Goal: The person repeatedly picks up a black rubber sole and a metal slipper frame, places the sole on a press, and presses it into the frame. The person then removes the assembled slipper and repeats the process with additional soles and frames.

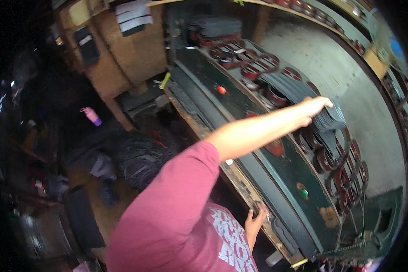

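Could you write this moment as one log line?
Left hand: at grey stack | right hand: at wooden ledge | nearby: red button, green button

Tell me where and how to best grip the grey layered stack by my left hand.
Probably across its narrow middle, from above on the bench side: the grey layered stack is long, its layered edges show toward the green bench, and the pale panel stands behind it.

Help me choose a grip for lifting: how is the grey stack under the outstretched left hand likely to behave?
The grey stack probably bends, since it curves along its length. It could fan or slide apart: many thin edges show, with no visible binding. It may tip, as it seems propped over open red-brown forms.
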{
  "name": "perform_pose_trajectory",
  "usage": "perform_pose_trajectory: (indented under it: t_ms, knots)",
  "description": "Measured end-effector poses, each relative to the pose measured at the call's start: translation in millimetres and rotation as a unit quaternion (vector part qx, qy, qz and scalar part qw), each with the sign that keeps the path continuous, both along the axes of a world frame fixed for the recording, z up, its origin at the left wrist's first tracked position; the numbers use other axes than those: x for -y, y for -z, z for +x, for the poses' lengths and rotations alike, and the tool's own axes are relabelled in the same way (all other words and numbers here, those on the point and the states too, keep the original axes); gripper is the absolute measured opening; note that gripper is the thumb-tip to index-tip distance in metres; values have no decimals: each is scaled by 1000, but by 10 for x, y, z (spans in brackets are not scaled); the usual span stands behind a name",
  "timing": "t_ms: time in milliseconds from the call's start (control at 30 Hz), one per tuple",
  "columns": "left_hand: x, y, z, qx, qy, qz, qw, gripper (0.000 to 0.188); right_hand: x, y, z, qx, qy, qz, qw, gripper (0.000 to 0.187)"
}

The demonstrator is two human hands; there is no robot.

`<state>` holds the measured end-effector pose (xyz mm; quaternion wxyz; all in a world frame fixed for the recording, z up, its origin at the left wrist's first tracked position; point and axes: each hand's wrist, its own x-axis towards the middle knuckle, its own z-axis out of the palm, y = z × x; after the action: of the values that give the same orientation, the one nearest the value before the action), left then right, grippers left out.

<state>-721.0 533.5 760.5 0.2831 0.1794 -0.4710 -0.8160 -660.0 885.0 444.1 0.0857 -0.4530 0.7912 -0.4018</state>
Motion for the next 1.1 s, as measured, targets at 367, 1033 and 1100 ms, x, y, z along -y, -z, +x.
perform_pose_trajectory:
  t_ms: [367,1033,1100]
  knots:
    - [-108,71,133,-234,7,66,970,45,5,604,-100,-185,-57,62,979,57]
    - [-1598,1965,3813,-98,107,115,983,79,591,-1283,287,804,-118,-223,538,135]
    - [-1756,2148,4165,54,81,8,995,81,597,-937,580,817,-158,-149,533,112]
